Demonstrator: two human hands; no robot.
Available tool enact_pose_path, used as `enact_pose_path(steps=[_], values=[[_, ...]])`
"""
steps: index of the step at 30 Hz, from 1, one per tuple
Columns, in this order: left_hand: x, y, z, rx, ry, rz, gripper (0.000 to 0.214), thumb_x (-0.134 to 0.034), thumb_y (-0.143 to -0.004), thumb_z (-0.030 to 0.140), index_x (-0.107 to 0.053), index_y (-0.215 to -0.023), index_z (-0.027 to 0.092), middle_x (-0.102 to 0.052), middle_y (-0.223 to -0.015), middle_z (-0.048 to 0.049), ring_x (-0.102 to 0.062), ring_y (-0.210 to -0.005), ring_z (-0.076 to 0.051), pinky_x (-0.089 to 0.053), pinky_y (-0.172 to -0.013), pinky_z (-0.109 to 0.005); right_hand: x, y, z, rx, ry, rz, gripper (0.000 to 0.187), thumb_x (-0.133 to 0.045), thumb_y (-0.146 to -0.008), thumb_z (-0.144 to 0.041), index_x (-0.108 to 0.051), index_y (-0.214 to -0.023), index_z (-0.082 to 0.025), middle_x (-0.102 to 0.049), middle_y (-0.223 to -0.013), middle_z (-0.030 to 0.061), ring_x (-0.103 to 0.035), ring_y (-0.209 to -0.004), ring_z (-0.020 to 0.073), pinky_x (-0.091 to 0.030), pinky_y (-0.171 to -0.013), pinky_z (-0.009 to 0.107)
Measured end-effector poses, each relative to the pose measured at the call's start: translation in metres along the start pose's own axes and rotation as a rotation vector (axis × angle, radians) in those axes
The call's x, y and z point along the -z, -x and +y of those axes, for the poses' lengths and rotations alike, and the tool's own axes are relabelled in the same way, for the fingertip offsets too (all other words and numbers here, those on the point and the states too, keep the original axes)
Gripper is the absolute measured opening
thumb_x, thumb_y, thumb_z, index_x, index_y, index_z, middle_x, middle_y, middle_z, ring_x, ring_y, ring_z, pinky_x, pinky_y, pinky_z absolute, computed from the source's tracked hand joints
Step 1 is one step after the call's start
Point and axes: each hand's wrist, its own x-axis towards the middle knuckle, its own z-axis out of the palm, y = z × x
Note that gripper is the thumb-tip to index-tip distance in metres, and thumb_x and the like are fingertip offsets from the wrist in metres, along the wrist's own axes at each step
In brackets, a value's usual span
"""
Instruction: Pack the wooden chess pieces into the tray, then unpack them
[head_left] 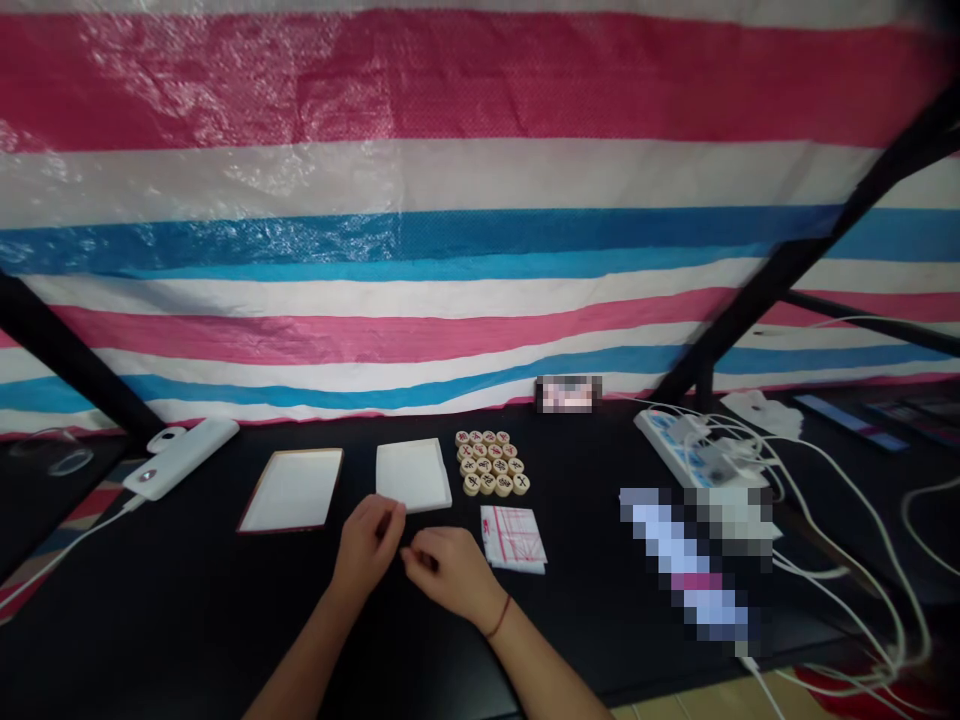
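Note:
My left hand (371, 535) is loosely closed at the front edge of a shallow white box tray (412, 475), with no object visible in its curled fingers. Beside it, my right hand (456, 570) is closed too, thumb against fingers, and nothing shows in it; a thin cord circles the wrist. Round wooden Chinese chess pieces (492, 465) stand in neat rows to the right of the tray, some marked red and others black. A folded white sheet with red lines (514, 538) lies below them, near my right hand. Left of the tray rests a dark-edged box lid (292, 492), white inside up.
On the black table (420, 650), a white device (184, 458) with a cable sits at left. A power strip (667, 445) with tangled white cables and a blurred-out phone-like object (686, 570) occupy the right. A striped tarp (420, 240) hangs behind, between black frame bars.

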Motion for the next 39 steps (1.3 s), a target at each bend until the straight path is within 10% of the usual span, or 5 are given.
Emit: enact_pose_path(steps=[6, 13, 26, 33, 39], values=[[-0.003, -0.004, -0.021, 0.071, -0.143, 0.117, 0.02, -0.049, -0.09, 0.03, -0.065, -0.096, 0.019, -0.061, -0.094, -0.0077, -0.058, -0.092, -0.022, -0.048, -0.085, -0.038, 0.024, 0.045, 0.014, -0.107, 0.12, 0.383, 0.015, -0.045, -0.093, -0.022, -0.06, -0.09, -0.019, -0.063, -0.083, 0.005, -0.058, -0.083, 0.019, -0.044, -0.076, 0.032], [-0.014, -0.002, -0.034, 0.14, -0.219, 0.067, 0.029, -0.047, -0.09, 0.031, -0.064, -0.111, 0.02, -0.06, -0.109, -0.0108, -0.059, -0.102, -0.025, -0.049, -0.092, -0.043, 0.02, 0.084, 0.042, -0.291, 0.402, 0.414, 0.052, -0.054, -0.089, -0.042, -0.043, -0.133, -0.017, -0.059, -0.122, 0.0134, -0.052, -0.114, 0.029, -0.042, -0.095, 0.044], [-0.006, -0.001, -0.027, 0.283, -0.255, -0.123, 0.03, -0.049, -0.082, 0.029, -0.063, -0.106, 0.019, -0.062, -0.108, -0.0097, -0.063, -0.093, -0.026, -0.051, -0.079, -0.041, 0.025, 0.083, 0.034, -0.289, 0.325, 0.321, 0.022, -0.046, -0.094, -0.022, -0.066, -0.102, -0.026, -0.065, -0.101, 0.0065, -0.058, -0.093, 0.0219, -0.044, -0.081, 0.038], [-0.004, -0.005, -0.036, 0.302, -0.134, -0.058, 0.048, -0.044, -0.085, 0.026, -0.049, -0.133, 0.017, -0.062, -0.122, -0.0138, -0.06, -0.063, -0.016, -0.053, -0.068, -0.034, 0.028, 0.084, 0.037, -0.356, -0.005, 0.529, 0.025, -0.043, -0.096, -0.028, -0.066, -0.102, -0.02, -0.07, -0.099, 0.009, -0.065, -0.092, 0.0209, -0.053, -0.081, 0.034], [0.005, -0.002, -0.039, 0.266, -0.14, -0.239, 0.068, -0.049, -0.075, 0.016, -0.04, -0.142, 0.019, -0.045, -0.145, -0.0133, -0.061, -0.106, -0.026, -0.05, -0.084, -0.038, 0.024, 0.06, 0.011, -0.25, -0.045, 0.627, 0.026, -0.044, -0.094, -0.021, -0.064, -0.111, -0.019, -0.069, -0.11, 0.0104, -0.065, -0.104, 0.0212, -0.053, -0.091, 0.038]])
